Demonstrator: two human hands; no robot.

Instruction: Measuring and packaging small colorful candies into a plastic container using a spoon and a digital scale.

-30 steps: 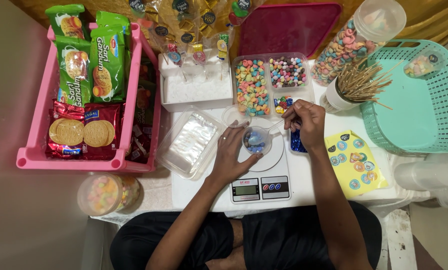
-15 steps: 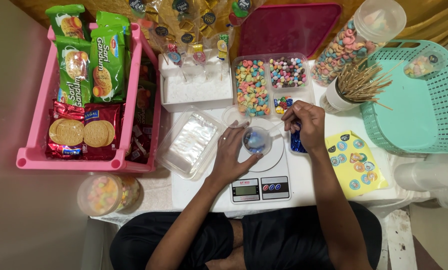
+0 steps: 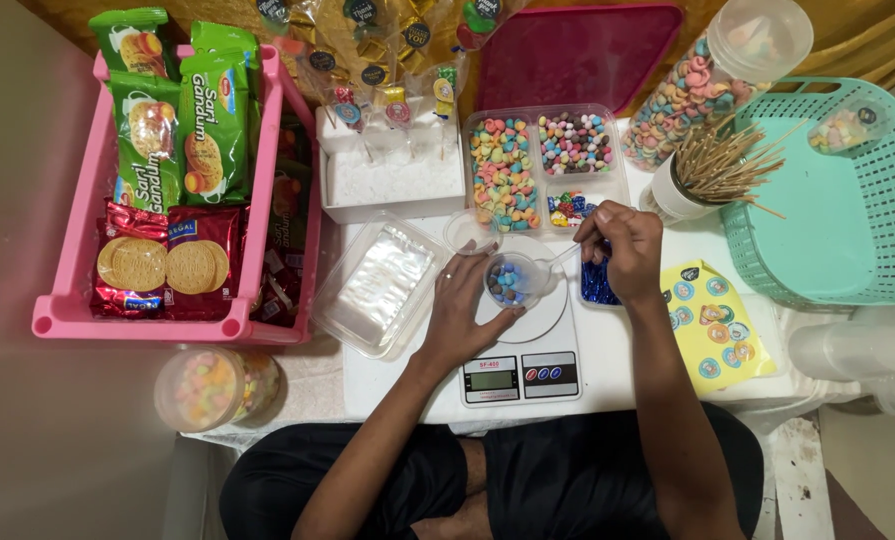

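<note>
My left hand [image 3: 460,307] grips a small clear cup [image 3: 508,281] with blue and brown candies in it, holding it over the round plate of a white kitchen scale [image 3: 523,352]. My right hand [image 3: 619,246] pinches a clear plastic spoon [image 3: 557,259] whose bowl is at the cup's right rim. Under my right hand lies a small tray of shiny blue candies [image 3: 596,284]. Just beyond sits a clear divided box of colourful candies [image 3: 542,165].
A pink crate of biscuit packets [image 3: 172,170] stands left. An open clear container [image 3: 379,283] lies by the scale. A white foam block with lollipops [image 3: 387,165], a tall candy jar [image 3: 712,80], a cup of skewers [image 3: 702,175], a teal basket [image 3: 832,190], a sticker sheet [image 3: 712,325] and a candy tub [image 3: 210,386] surround the scale.
My right hand has shifted a little to the right and down with the spoon. The left hand and the cup have stayed put.
</note>
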